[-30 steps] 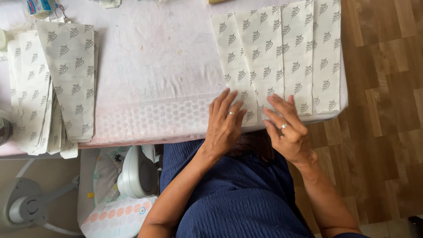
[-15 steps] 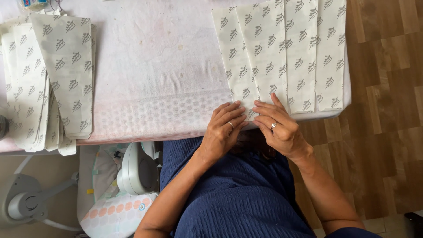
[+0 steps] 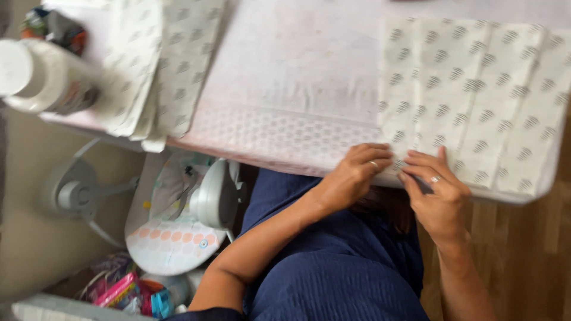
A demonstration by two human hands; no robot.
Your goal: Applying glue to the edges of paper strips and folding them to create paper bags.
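Observation:
Several pale paper sheets printed with small grey motifs [image 3: 476, 101] lie side by side on the right of a table covered with a white cloth [image 3: 297, 77]. My left hand [image 3: 355, 175] and my right hand [image 3: 437, 199] meet at the table's near edge. Both pinch the bottom edge of one patterned sheet with bent fingers. There is a ring on a finger of each hand. My dark blue clothing [image 3: 333, 261] fills the lower middle.
A stack of the same patterned sheets [image 3: 160, 65] hangs over the table's left edge. A white bottle [image 3: 41, 77] stands at the far left. Under the table are a white fan [image 3: 77, 190], a round patterned seat [image 3: 178, 232] and colourful packets [image 3: 128, 291]. Wooden floor [image 3: 523, 255] lies to the right.
My fingers have drawn together from lying flat on the sheets to pinching one sheet's lower edge. The view has shifted, so the table now fills more of it.

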